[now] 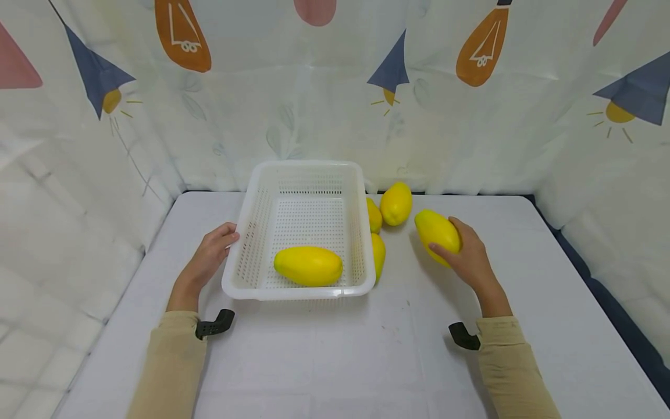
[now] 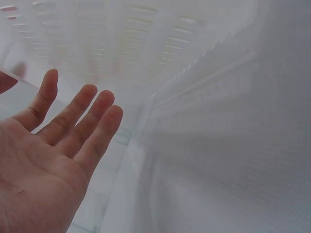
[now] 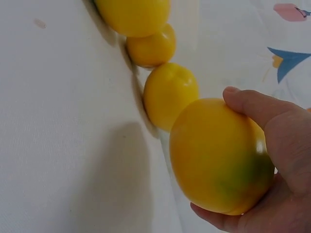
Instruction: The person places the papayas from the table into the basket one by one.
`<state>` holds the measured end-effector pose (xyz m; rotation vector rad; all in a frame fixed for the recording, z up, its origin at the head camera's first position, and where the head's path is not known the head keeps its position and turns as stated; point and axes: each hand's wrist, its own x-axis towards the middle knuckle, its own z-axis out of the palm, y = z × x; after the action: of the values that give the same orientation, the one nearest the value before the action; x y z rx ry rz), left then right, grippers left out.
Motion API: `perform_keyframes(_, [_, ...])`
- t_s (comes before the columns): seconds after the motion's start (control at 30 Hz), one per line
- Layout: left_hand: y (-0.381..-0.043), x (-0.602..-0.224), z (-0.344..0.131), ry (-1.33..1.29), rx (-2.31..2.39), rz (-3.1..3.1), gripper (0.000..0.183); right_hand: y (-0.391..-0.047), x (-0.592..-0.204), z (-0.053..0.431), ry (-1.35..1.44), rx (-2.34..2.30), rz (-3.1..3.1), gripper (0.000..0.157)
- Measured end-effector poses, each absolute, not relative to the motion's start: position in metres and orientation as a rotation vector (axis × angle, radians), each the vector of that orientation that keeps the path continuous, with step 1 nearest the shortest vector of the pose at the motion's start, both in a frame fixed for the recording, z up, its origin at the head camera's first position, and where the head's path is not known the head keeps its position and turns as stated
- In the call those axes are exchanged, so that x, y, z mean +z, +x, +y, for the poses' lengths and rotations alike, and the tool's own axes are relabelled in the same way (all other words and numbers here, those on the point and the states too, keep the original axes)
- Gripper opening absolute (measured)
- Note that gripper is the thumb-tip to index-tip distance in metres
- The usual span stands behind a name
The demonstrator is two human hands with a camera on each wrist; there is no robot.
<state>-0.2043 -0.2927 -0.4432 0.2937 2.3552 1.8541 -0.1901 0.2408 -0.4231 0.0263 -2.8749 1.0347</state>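
Note:
A white perforated plastic basket (image 1: 309, 294) is tilted with its near side raised off the table, and one yellow mango (image 1: 309, 266) lies inside near that side. My left hand (image 1: 211, 253) holds the basket's left rim. In the left wrist view, the fingers (image 2: 99, 126) are spread beneath the rim and the thumb is partly out of frame. My right hand (image 1: 471, 256) grips another yellow mango (image 1: 438, 235) above the table, right of the basket. A greenish patch shows on this mango (image 3: 218, 155) in the right wrist view.
Three more yellow mangoes stand by the basket's right side: one at the back (image 1: 396, 203), and two partly hidden by the basket, an upper one (image 1: 374, 215) and a lower one (image 1: 378, 256). A patterned curtain (image 1: 324, 105) hangs behind the white-covered table (image 1: 335, 361).

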Motion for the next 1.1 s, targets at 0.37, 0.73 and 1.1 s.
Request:
perform_keyframes(0.37, [-0.203,-0.442,-0.292,0.297,1.853,2.353,0.041,-0.189,-0.417,0.234,0.071,1.043,-2.842,0.08])
perform_keyframes(0.73, [-0.203,-0.442,-0.293,0.292,1.854,2.354,0.041,-0.188,-0.412,0.228,0.101,1.046,-2.825,0.079])
perform_keyframes(1.1, [-0.203,-0.442,-0.293,0.28,1.855,2.35,0.041,-0.19,-0.411,0.223,0.156,1.046,-2.802,0.077])
